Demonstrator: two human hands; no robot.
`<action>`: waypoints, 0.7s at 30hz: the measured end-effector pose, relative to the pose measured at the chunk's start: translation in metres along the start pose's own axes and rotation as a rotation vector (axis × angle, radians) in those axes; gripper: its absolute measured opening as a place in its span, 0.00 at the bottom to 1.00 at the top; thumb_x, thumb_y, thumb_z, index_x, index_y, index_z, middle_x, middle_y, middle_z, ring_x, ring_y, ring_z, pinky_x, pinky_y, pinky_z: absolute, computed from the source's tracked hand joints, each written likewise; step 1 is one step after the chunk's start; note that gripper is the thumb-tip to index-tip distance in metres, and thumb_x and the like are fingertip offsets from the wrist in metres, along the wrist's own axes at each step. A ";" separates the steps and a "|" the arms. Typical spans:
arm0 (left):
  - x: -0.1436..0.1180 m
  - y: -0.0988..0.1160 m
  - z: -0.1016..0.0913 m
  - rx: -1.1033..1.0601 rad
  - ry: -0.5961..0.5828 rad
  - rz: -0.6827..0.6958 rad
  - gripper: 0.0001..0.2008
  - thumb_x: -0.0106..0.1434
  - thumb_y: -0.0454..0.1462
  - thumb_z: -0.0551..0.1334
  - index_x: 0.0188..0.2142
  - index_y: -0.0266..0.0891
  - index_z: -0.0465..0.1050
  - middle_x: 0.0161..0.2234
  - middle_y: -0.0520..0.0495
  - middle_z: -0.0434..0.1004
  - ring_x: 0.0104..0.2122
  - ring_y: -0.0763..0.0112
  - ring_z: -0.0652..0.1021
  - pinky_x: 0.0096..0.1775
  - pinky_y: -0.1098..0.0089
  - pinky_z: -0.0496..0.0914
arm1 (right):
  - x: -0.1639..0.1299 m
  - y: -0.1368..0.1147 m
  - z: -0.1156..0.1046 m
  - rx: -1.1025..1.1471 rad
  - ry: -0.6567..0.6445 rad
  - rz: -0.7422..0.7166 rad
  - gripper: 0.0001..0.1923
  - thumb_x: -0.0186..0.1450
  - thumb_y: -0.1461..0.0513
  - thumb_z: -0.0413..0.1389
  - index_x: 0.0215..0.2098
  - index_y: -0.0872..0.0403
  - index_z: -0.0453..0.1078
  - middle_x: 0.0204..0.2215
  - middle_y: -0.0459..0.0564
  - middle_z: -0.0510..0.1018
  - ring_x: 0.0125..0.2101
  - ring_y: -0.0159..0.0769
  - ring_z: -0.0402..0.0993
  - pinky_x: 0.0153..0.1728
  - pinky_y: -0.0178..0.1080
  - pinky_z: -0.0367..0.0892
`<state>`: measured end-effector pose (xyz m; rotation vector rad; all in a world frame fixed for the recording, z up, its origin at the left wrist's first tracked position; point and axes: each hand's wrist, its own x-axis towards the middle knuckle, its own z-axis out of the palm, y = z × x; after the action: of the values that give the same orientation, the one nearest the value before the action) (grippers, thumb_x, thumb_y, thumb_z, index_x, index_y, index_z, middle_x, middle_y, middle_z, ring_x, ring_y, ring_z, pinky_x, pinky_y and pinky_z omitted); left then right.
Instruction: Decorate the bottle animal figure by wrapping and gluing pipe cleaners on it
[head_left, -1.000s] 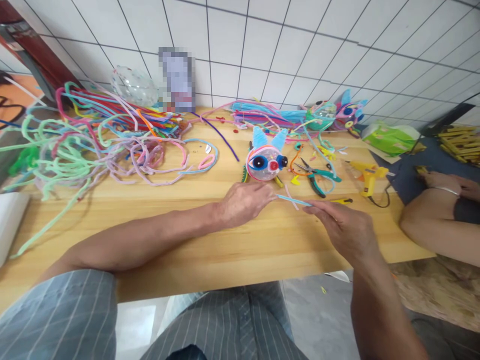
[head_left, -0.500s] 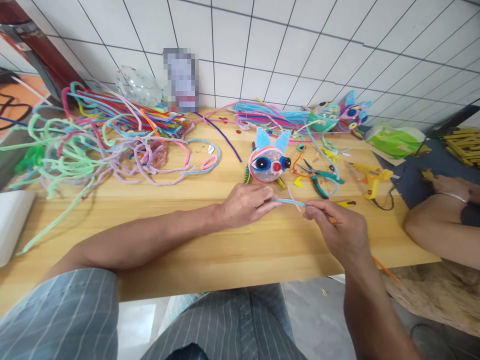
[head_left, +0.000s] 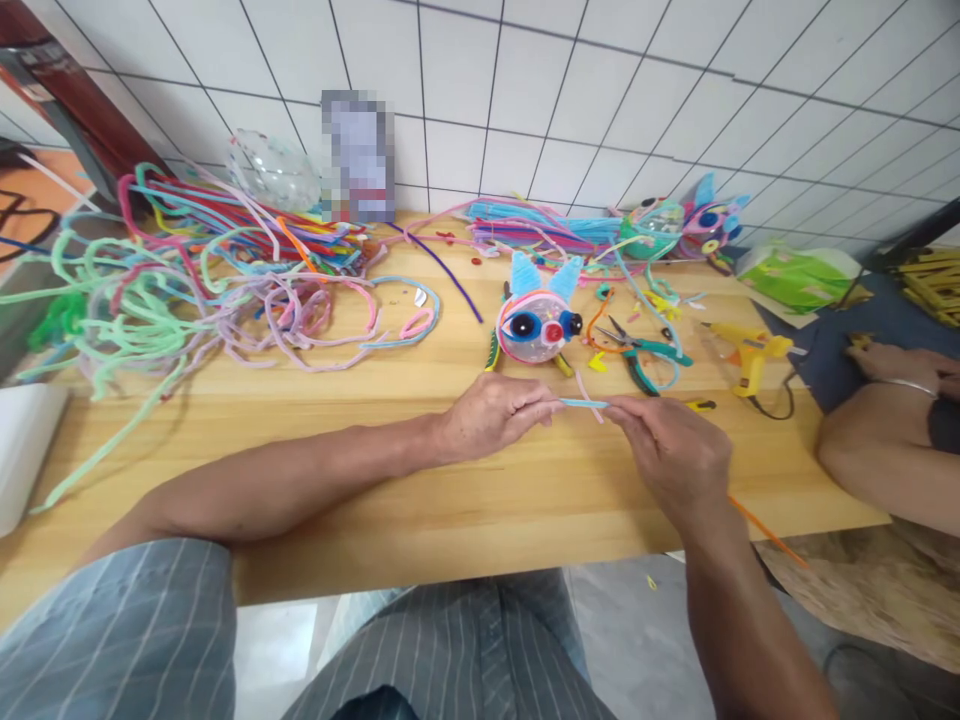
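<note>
A short light blue pipe cleaner (head_left: 584, 403) is stretched between my two hands above the wooden table. My left hand (head_left: 499, 415) pinches one end, and my right hand (head_left: 671, 448) pinches the other. An orange pipe cleaner (head_left: 765, 528) sticks out from behind my right wrist. Just beyond my hands stands a clear ball animal (head_left: 536, 335) with blue ears, large dark eyes and a red nose. A pale pink pipe cleaner piece (head_left: 588, 392) lies behind the blue one. Pliers with teal handles (head_left: 656, 350) rest to the right of the animal.
Tangled pipe cleaners (head_left: 187, 300) cover the table's left side. A yellow glue gun (head_left: 750, 352) lies at right, near another person's arm (head_left: 877, 440). More pipe cleaners (head_left: 540, 228) and a second animal (head_left: 709, 220) sit along the tiled wall. A yellow cutter (head_left: 701, 405) is beside my right hand.
My left hand has shifted slightly right along the blue pipe cleaner, so a shorter length shows between my hands. My right hand's fingers have turned a little.
</note>
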<state>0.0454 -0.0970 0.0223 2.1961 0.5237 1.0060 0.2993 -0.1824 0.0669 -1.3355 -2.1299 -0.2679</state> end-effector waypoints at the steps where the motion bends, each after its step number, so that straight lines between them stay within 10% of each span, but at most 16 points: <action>1: -0.001 0.000 0.000 0.013 0.023 0.006 0.18 0.81 0.43 0.60 0.37 0.37 0.83 0.32 0.48 0.88 0.28 0.76 0.82 0.36 0.77 0.73 | -0.002 0.001 0.000 -0.017 0.021 0.002 0.07 0.77 0.61 0.62 0.45 0.48 0.84 0.34 0.47 0.90 0.31 0.39 0.86 0.36 0.40 0.74; 9: -0.004 -0.005 0.004 0.137 0.117 0.107 0.16 0.81 0.40 0.59 0.40 0.36 0.82 0.34 0.47 0.88 0.32 0.73 0.86 0.38 0.77 0.75 | -0.013 0.005 0.006 -0.013 0.060 0.205 0.09 0.78 0.56 0.60 0.49 0.47 0.83 0.39 0.49 0.91 0.37 0.43 0.89 0.41 0.42 0.79; 15: -0.006 -0.007 0.009 0.158 0.093 0.100 0.15 0.81 0.41 0.60 0.42 0.37 0.82 0.35 0.47 0.89 0.34 0.72 0.87 0.40 0.76 0.78 | 0.001 -0.005 0.015 0.008 0.099 -0.004 0.23 0.74 0.57 0.65 0.66 0.51 0.74 0.56 0.59 0.87 0.55 0.51 0.85 0.58 0.52 0.77; 21: -0.007 -0.005 0.013 0.184 0.124 0.174 0.17 0.82 0.41 0.58 0.41 0.36 0.82 0.34 0.46 0.89 0.33 0.71 0.87 0.40 0.75 0.79 | 0.008 -0.023 0.031 0.052 0.058 -0.062 0.07 0.77 0.65 0.60 0.48 0.50 0.81 0.37 0.48 0.90 0.35 0.38 0.87 0.41 0.40 0.77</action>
<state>0.0511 -0.1027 0.0086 2.3850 0.5056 1.2349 0.2647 -0.1734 0.0502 -1.2190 -2.1181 -0.2717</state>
